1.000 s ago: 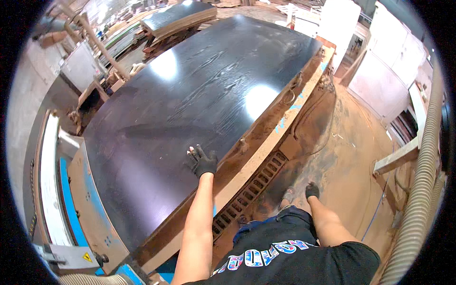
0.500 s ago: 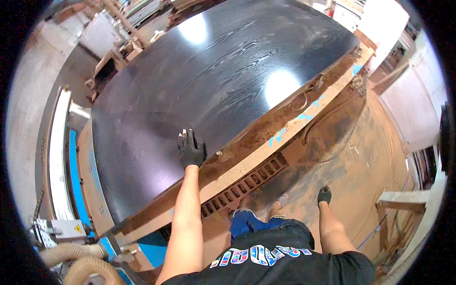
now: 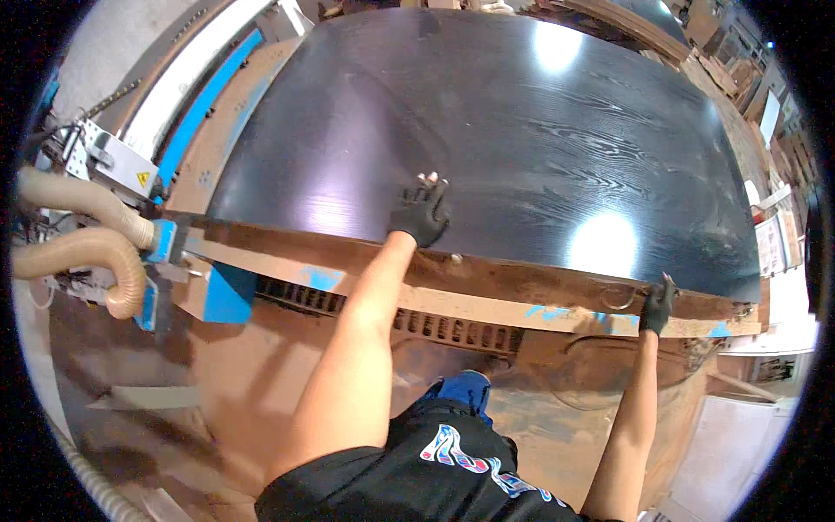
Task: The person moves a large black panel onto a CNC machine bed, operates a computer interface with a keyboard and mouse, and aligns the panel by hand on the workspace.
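A large black wood-grain panel (image 3: 487,130) lies flat on a machine bed and fills the upper middle of the view. My left hand (image 3: 420,213), in a black glove, rests palm down on the panel's near edge with fingers spread. My right hand (image 3: 657,304), also gloved, grips the panel's near edge close to its right corner. Under that edge runs the brown, dusty bed frame (image 3: 487,283) with blue patches.
Two beige dust hoses (image 3: 96,252) and a grey machine head (image 3: 109,161) sit at the left. A blue and white rail (image 3: 196,96) runs along the panel's far left side. The sawdust-covered floor (image 3: 261,383) lies below. More boards are stacked at the upper right (image 3: 696,43).
The view has swung so the panel now lies across the top. My right hand rose from near my side to grip the panel's edge. My left hand stays on the near edge.
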### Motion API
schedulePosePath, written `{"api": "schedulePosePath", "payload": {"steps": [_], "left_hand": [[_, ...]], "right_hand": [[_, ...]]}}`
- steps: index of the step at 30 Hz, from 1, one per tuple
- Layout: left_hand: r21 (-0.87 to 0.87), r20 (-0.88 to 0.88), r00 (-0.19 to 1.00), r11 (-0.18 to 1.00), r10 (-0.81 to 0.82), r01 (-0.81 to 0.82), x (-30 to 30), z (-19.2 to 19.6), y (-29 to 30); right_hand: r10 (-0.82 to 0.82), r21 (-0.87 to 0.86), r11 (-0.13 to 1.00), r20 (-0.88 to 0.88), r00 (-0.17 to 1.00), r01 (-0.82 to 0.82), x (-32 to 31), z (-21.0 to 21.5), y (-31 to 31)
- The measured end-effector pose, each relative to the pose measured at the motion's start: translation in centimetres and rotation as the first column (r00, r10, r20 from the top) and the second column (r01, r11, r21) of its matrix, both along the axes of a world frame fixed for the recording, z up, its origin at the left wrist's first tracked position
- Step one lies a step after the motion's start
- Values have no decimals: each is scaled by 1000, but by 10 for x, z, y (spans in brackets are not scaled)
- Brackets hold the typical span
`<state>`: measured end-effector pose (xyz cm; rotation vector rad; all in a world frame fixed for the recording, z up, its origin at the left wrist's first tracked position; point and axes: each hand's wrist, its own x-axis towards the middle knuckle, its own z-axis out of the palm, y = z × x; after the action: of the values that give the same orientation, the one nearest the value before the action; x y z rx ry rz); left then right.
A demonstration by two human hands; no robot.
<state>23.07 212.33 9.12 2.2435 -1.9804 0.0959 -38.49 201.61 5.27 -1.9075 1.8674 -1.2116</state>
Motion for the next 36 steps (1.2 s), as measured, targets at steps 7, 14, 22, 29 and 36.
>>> {"api": "schedulePosePath", "payload": {"steps": [7,14,22,29,36], "left_hand": [[75,-33,964,963,263,-260,-27,-10,-27],[8,-102,941,946,322,-323,-149,-25,-56],[-78,-147,932,935,331,-345,-258,-23,-59],[-92,-92,933,930,347,-355,-254,-22,-60],[-32,10,930,930,367,-366,-240,-30,-57]], "right_hand": [[258,221,958,-393,883,-181,44,-2,-71],[399,219,917,-551,733,-334,157,29,-47],[403,169,907,-614,678,-386,187,41,-24],[467,233,883,-533,705,-409,191,36,-31],[590,160,796,-427,686,-584,81,-3,-132]]}}
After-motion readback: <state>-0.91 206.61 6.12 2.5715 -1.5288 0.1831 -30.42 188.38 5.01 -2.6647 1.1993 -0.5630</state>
